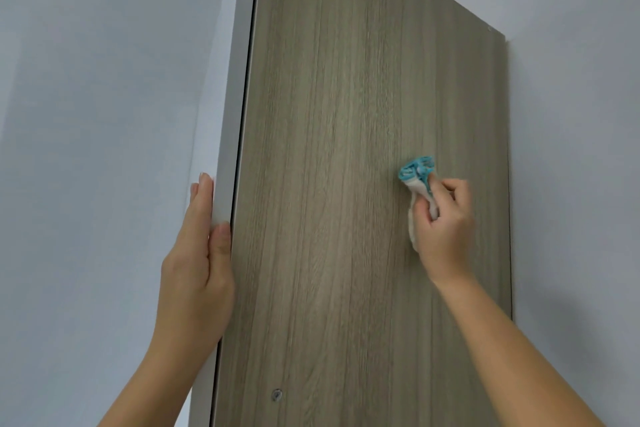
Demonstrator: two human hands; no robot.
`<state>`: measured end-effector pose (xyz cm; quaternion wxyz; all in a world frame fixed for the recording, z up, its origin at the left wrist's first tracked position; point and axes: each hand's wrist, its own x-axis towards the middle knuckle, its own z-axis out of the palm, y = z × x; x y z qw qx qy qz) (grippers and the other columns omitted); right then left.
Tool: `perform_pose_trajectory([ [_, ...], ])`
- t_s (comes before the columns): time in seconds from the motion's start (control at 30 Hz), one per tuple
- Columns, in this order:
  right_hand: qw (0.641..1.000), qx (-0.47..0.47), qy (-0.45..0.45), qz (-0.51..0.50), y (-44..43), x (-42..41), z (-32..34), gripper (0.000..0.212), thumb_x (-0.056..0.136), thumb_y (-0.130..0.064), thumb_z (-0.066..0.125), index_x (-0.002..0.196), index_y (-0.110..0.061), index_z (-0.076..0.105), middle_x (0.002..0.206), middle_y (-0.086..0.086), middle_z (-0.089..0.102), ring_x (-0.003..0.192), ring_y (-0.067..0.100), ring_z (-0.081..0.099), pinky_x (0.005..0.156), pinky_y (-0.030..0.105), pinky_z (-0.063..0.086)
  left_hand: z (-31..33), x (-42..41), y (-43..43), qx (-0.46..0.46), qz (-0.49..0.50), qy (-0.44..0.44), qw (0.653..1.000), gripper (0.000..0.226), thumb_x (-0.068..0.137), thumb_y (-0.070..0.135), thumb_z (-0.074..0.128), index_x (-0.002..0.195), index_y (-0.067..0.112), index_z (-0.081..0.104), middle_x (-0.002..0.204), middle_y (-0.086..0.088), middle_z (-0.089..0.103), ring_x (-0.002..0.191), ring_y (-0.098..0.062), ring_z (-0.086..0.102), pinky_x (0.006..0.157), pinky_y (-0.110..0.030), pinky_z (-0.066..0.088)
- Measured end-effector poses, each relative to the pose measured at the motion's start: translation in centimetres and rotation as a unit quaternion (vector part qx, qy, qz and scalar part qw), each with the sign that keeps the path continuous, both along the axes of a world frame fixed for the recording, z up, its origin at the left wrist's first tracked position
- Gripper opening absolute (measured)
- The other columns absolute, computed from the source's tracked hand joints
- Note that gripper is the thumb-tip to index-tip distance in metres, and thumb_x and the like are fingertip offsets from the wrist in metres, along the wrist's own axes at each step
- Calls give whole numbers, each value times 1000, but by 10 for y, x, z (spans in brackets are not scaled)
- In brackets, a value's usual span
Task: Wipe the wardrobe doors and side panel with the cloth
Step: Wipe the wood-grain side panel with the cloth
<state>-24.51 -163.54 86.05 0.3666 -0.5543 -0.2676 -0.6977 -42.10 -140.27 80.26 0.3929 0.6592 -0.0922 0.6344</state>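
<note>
While the right grip (443,218) bunches the cloth (417,173) in curled fingers and presses it to the side panel (329,114), right of centre, the left grip (197,253) pinches the white door edge (239,80) between thumb and straight fingers, likely to steady it against the rubbing. That panel is upright wood-grain board with a small round fitting (276,393) low down; pale wall (86,114) lies left and far right.

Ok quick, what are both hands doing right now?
Left hand: holds the white door edge between thumb and fingers.
Right hand: grips the cloth, pressing it on the side panel.
</note>
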Motion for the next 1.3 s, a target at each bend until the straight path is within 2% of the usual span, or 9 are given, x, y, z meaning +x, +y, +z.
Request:
perform_pose_trajectory([
  [0.1,999,33,39,-3,-27,23,-2,27,89,0,58,114,9,63,101,21,54,86,11,47,75,9,33,0,-1,0,-3,-9,5,1000,61,91,37,29,151,31,21,153,20,24,137,16,15,109,-2,15],
  [0.27,993,71,88,-22,-71,58,-6,42,88,-23,45,99,12,64,96,25,53,82,25,51,71,16,29,0,-1,0,-7,-7,10,1000,63,90,40,28,152,31,22,155,16,27,137,14,18,110,-7,18],
  [0.4,975,106,166,-107,-107,87,-14,25,90,-5,54,108,8,65,105,28,55,88,39,57,73,34,41,0,-1,0,-5,-9,6,1000,62,91,39,29,152,31,23,155,14,30,140,8,22,116,-21,23],
  [0.5,956,121,214,-158,-126,99,-20,20,91,-2,53,105,7,64,108,27,56,92,42,56,74,42,46,0,-2,0,-9,-12,5,1000,61,91,39,30,152,33,24,155,14,30,142,1,26,118,-36,27],
  [0.73,939,171,261,-144,-117,91,-12,16,89,-3,51,94,6,64,106,28,54,89,43,56,72,41,44,0,-3,1,-1,-19,6,1000,60,93,38,30,152,32,24,155,14,31,143,-2,26,117,-42,28],
  [0.83,947,174,243,-115,-100,79,-18,13,89,-1,51,86,6,61,101,28,53,84,40,55,68,34,38,0,-3,1,-4,-26,6,1000,60,92,38,30,152,31,23,155,15,29,142,2,24,118,-35,27],
  [0.97,970,153,178,-64,-60,46,-31,15,89,1,52,95,9,64,95,25,52,79,35,54,68,24,29,1,-3,1,-1,-38,3,999,60,93,38,29,152,30,23,155,15,28,142,7,21,114,-21,21],
  [1.07,979,138,145,-31,-25,15,-37,15,90,0,55,99,7,65,92,16,51,73,23,49,58,20,27,0,-3,1,1,-49,4,999,53,100,25,32,152,27,23,155,17,27,139,13,18,113,-13,18],
  [1.3,994,69,85,3,58,-56,-46,28,86,1,64,114,0,65,95,1,53,70,5,46,59,6,37,0,-3,6,-4,-99,5,995,52,103,11,34,151,29,23,150,29,21,136,20,14,109,-2,13],
])
